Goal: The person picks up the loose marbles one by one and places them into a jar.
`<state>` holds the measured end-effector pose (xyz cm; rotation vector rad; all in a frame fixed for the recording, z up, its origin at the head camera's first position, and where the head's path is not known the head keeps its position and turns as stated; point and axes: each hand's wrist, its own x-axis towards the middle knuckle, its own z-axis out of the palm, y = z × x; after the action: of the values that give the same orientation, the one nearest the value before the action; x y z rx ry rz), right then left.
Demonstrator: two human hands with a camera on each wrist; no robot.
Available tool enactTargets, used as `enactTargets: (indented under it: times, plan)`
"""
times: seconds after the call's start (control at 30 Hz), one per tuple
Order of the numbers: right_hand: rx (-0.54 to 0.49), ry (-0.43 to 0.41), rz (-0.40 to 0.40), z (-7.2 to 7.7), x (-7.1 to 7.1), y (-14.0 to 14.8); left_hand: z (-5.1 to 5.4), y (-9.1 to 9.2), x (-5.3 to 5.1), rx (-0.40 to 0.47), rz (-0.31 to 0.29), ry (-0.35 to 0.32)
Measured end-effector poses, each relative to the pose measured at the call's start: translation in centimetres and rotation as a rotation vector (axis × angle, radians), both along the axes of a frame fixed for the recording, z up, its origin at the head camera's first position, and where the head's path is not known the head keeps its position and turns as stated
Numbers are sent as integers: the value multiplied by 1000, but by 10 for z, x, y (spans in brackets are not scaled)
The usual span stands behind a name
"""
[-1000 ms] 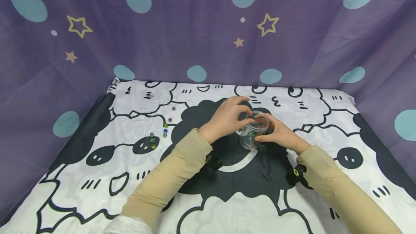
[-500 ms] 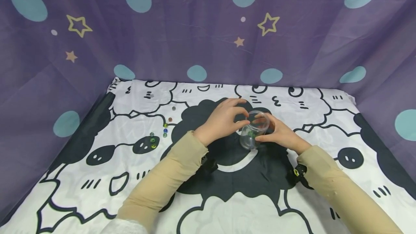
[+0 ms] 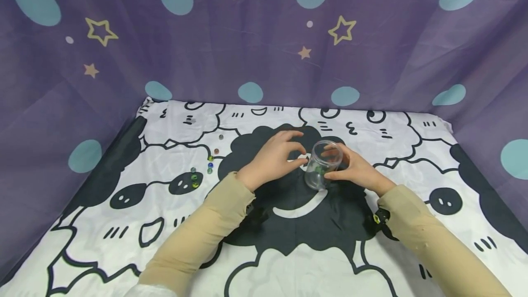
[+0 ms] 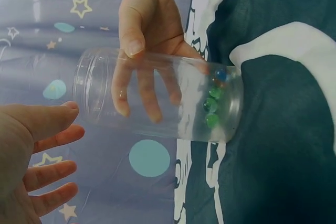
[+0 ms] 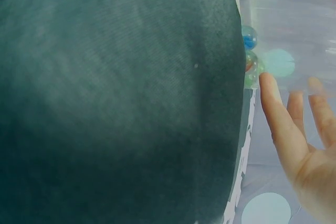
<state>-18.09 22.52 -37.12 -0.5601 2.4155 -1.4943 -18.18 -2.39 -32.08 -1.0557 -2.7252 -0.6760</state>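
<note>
A clear plastic jar [image 3: 314,178] stands upright on the dark patch of the cloth, its mouth uncovered. Inside, at the bottom, lie several glass marbles [image 4: 211,105], green and blue. My right hand [image 3: 359,169] holds the jar from the right side, thumb and fingers round its wall. Just left of the jar's mouth is my left hand [image 3: 272,158], apart from it, with loosely bent fingers and nothing between them. In the left wrist view its fingers are spread beside the rim. The right wrist view is largely filled by dark cloth.
Several loose marbles lie on the cloth at the left, among them a blue marble [image 3: 210,165], a reddish marble [image 3: 216,151] and a grey marble [image 3: 221,137]. A purple curtain [image 3: 247,35] hangs behind the cartoon-print cloth [image 3: 288,274].
My left hand has drawn back to the left, away from the jar's mouth. The right hand and the jar have stayed in place.
</note>
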Motion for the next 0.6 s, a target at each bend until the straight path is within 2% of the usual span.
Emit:
enactTargets:
  times: [0.37, 0.6]
  plan:
    - [-1, 7, -6, -1, 0, -1, -3, -12, 4, 4, 4, 38]
    - [1, 11, -10, 0, 0, -1, -2, -23, 8, 14, -9, 28]
